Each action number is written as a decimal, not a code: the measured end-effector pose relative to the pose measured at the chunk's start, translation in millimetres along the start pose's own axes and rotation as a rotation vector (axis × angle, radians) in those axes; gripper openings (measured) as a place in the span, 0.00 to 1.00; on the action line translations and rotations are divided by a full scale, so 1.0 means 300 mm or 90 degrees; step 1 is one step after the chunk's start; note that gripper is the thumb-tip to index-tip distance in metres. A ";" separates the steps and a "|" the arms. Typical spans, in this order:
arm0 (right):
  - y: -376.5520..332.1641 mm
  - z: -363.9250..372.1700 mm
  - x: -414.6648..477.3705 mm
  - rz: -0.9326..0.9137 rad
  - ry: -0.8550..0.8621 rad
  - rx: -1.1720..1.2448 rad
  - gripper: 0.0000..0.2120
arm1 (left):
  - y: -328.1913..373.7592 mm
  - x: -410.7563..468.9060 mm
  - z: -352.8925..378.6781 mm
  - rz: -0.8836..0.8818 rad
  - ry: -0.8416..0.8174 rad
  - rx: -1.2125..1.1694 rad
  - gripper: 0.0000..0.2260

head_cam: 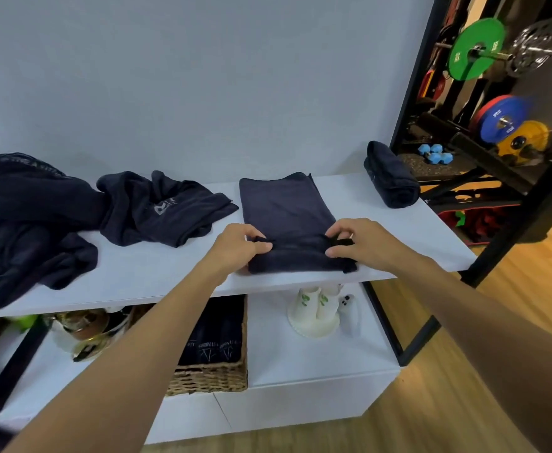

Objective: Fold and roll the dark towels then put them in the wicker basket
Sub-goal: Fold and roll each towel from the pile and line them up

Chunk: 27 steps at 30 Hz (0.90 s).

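The rectangular woven wicker basket stands nearest, on the lower white shelf, with rolled dark towels upright inside it, pale lettering showing on their ends. Just to its right on the same shelf stands a cluster of upturned white paper cups. Above, at the front edge of the flat white shelf top, the left hand and the right hand grip the near end of the folded dark navy towel, one hand at each side edge. The fingers of both hands are curled over the turned-up roll of cloth, thumbs beneath or behind it, clamped on the fabric. The near end of the towel forms a short, thick roll lying across the shelf edge between the two hands. Beyond the fingers, the rest lies flat as a smooth rectangle reaching toward the pale wall, its far corners slightly uneven. Farther left, a crumpled dark towel with a pale logo lies loose, touching a larger heap of dark cloth. At the far right corner rests a finished rolled dark towel, well apart from the hands.
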State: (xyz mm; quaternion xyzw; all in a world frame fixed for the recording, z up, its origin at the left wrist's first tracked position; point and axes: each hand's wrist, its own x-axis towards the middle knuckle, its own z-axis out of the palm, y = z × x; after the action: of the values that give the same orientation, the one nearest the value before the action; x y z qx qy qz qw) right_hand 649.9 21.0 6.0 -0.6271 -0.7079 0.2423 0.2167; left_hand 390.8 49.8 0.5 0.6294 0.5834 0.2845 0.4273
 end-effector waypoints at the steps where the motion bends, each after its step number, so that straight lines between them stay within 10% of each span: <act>1: 0.006 -0.009 -0.001 0.002 -0.014 -0.015 0.13 | 0.001 0.004 0.002 -0.007 0.015 0.002 0.06; 5: 0.007 -0.089 -0.002 0.018 -0.090 -0.071 0.12 | 0.010 0.020 0.008 0.001 0.033 0.020 0.05; 11: 0.024 -0.105 0.016 0.005 0.071 -0.125 0.11 | 0.003 0.019 0.004 -0.004 0.036 0.011 0.04; 17: -0.096 0.051 -0.100 -0.359 0.156 -0.296 0.09 | 0.012 0.020 0.008 -0.035 0.047 -0.019 0.05; 20: -0.075 0.101 -0.103 -0.195 0.191 -0.384 0.15 | 0.030 0.019 0.002 -0.063 0.051 -0.040 0.05; 27: -0.011 -0.043 -0.047 0.019 0.140 -0.020 0.07 | 0.041 0.025 -0.032 -0.063 0.057 -0.042 0.03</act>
State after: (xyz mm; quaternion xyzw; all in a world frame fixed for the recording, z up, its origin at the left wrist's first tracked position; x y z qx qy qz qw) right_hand 656.9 7.6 18.0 -0.6639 -0.6740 0.1640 0.2796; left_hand 389.7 59.6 14.9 0.5717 0.6228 0.3099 0.4351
